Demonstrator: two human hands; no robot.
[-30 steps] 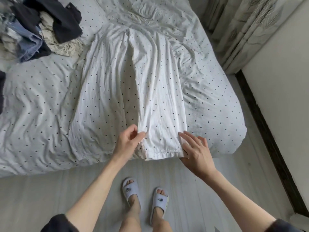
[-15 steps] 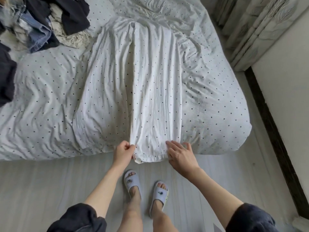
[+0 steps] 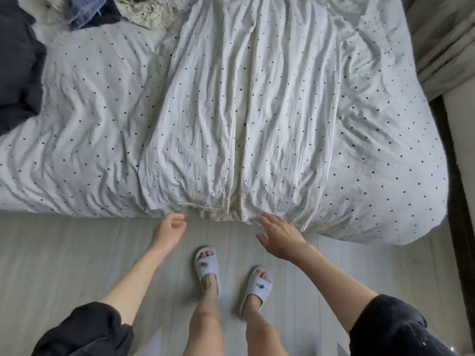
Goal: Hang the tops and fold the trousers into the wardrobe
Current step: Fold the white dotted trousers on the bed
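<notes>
- Head view: white polka-dot trousers [image 3: 239, 119] lie spread flat on the bed [image 3: 84, 111], legs side by side and pointing toward the person, hems at the near edge of the mattress.
- The two legs run parallel with a narrow seam-like gap between them down the middle; the fabric is wrinkled along its length.
- The bed cover carries the same dotted pattern, so the trousers show mainly by their edges and hems.
- The left hand [image 3: 168, 228] hangs just below the hem of the left-side leg, fingers loosely curled, gripping nothing; it is just beside the cloth, not on it.
- The right hand [image 3: 279, 233] reaches toward the hem of the right-side leg with fingers spread and straight; its fingertips [image 3: 263, 217] are at the hem's edge, and whether they touch the cloth cannot be told.
- A pile of clothes [image 3: 102, 9], with blue denim and pale knit among it, sits at the far left of the bed, well apart from the trousers.
- A dark garment [image 3: 18, 73] lies at the left edge of the bed.
- The person stands on a pale plank floor [image 3: 64, 253] in light slippers [image 3: 207, 268], close to the bed.
- Patterned curtains [image 3: 442, 34] hang at the far right.
</notes>
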